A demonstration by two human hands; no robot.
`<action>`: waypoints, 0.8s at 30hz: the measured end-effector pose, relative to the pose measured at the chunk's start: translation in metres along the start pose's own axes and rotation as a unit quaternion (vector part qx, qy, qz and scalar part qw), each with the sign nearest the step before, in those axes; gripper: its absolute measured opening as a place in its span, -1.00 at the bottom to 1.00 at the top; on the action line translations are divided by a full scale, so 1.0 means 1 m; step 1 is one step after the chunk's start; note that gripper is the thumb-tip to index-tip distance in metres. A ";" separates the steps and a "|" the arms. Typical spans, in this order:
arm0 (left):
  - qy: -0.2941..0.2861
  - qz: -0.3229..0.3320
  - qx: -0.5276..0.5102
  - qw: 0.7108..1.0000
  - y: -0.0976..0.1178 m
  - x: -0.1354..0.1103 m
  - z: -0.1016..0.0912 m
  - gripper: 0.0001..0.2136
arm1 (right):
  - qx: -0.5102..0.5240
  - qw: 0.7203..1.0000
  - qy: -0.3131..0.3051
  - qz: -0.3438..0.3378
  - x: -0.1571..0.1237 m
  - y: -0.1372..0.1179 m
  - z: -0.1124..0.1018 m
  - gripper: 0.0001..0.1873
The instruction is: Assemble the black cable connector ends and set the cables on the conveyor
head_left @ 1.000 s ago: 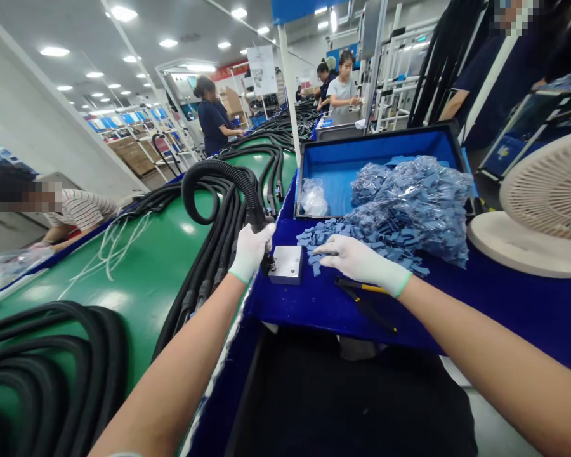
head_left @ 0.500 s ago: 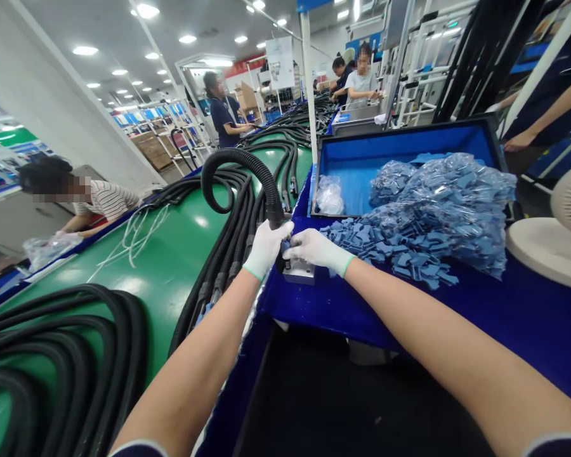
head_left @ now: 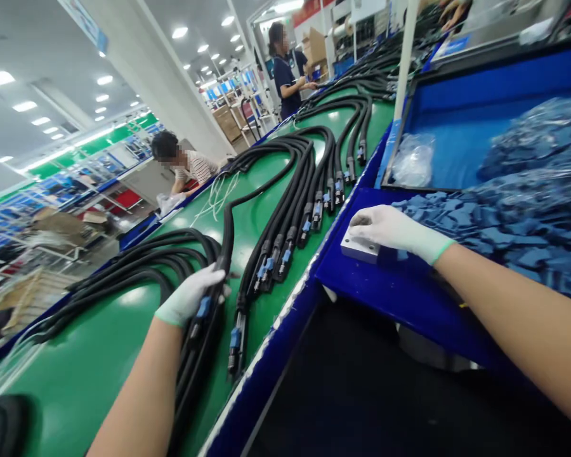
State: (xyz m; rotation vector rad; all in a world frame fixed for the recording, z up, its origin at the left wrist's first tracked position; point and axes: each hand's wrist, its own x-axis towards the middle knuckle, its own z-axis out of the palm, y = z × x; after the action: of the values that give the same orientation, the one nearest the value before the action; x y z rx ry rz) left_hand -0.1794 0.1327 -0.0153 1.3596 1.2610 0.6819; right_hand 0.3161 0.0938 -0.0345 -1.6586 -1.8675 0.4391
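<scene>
While apart, left hand (head_left: 190, 295) clamps black cable (head_left: 200, 336), right hand (head_left: 394, 230) rests on metal block (head_left: 358, 249)

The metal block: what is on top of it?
The right hand rests on the metal block, covering much of its top; a bare edge shows, but the surface under the hand cannot be seen.

Mount: one camera on my own head
Facing: forward and down, tilted, along the long green tabletop (head_left: 99, 362)
Nearness: my white-gloved left hand (head_left: 189, 295) and white-gloved right hand (head_left: 394, 231) sit close below the lens
</scene>
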 end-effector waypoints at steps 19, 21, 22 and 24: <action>0.179 0.069 0.450 0.872 -0.081 0.041 0.112 -0.20 | -0.128 0.991 0.036 -0.022 -0.002 0.007 0.025 -0.67; 0.176 0.077 0.446 0.874 -0.070 0.062 0.120 -0.19 | -0.123 0.991 0.039 -0.023 -0.003 0.005 0.025 -0.68; 0.176 0.083 0.441 0.876 -0.065 0.072 0.124 -0.19 | -0.118 0.992 0.042 -0.028 -0.004 0.003 0.025 -0.69; 0.177 0.095 0.425 0.882 -0.053 0.090 0.130 -0.19 | -0.110 0.992 0.047 -0.045 -0.006 0.000 0.024 -0.71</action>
State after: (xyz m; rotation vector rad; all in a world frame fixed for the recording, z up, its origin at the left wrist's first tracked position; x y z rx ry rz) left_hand -0.0515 0.1647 -0.1179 2.1658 1.8569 0.5313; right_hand 0.3012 0.0908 -0.0539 -1.6940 -1.9674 0.1185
